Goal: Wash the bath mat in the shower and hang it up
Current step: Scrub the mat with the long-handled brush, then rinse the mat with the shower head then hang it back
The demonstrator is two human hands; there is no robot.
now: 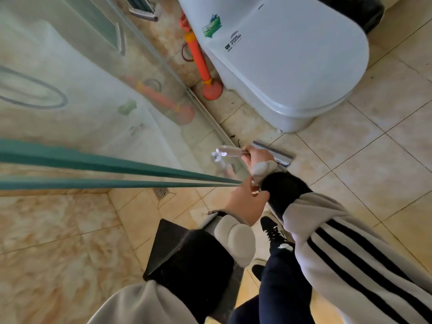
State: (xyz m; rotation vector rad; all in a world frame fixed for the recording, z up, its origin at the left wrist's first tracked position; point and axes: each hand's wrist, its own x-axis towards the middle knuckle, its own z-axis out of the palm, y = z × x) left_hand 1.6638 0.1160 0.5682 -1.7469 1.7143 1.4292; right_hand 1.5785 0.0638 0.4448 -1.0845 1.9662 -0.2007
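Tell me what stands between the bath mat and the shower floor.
The glass door does: it runs along the shower side of the mat. The right hand grips its clear handle; the left hand is at the door's edge.

The closed toilet lid [292, 50] carries a dark printed mark near its hinge end reading "UF", with smaller lines beside it too small to read. Just beside it sits a green sticker [212, 25], its wording illegible.
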